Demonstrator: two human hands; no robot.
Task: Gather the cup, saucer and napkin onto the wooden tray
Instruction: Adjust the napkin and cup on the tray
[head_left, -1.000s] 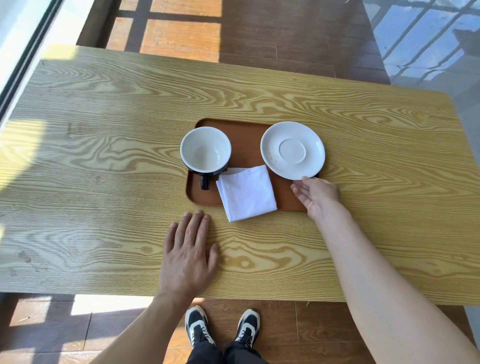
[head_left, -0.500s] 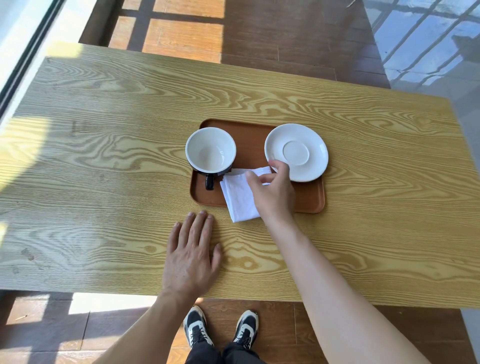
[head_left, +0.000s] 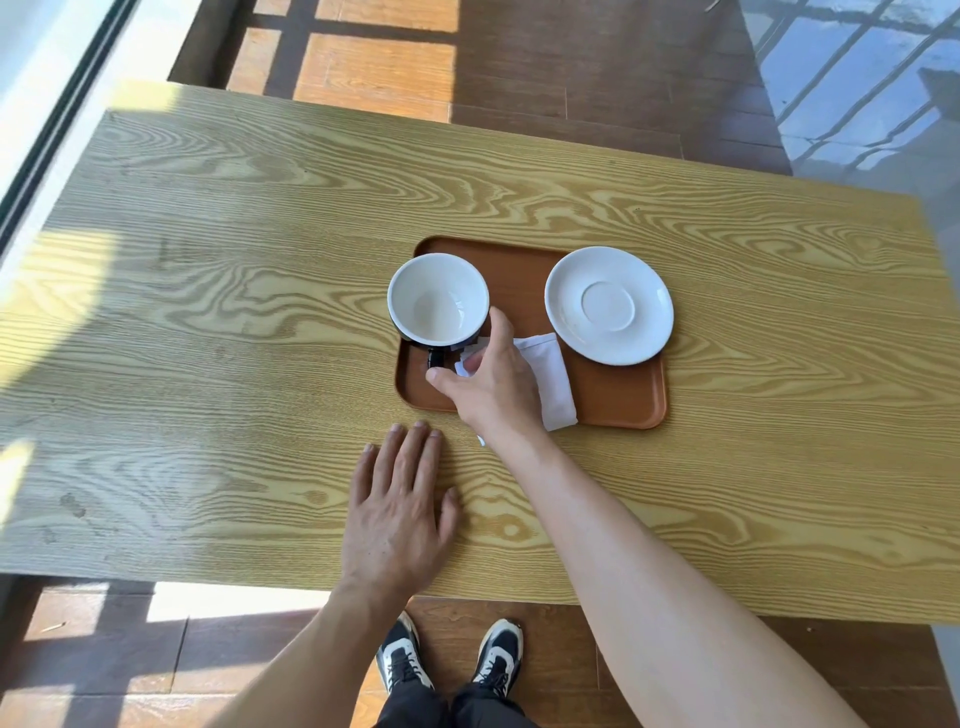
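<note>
A brown wooden tray (head_left: 615, 400) lies mid-table. On its left end stands the cup (head_left: 439, 301), white inside and dark outside, its handle pointing toward me. The white saucer (head_left: 609, 305) rests on the tray's right end, its rim reaching slightly past the tray's edge. Between them lies the white folded napkin (head_left: 555, 382), its near corner past the tray's front edge. My right hand (head_left: 493, 384) hovers over the napkin's left part, thumb beside the cup's handle, index finger at the cup's side, fingers apart. My left hand (head_left: 397, 512) lies flat on the table, holding nothing.
The table (head_left: 208, 338) is a yellow wood-grain rectangle; its near edge runs just above my shoes (head_left: 447, 660). A window frame (head_left: 57, 124) borders the left side. Brown floor planks lie beyond the far edge.
My right hand has left the saucer's near rim, crossed over the napkin and reached left to the cup's handle. The left hand has stayed flat in place.
</note>
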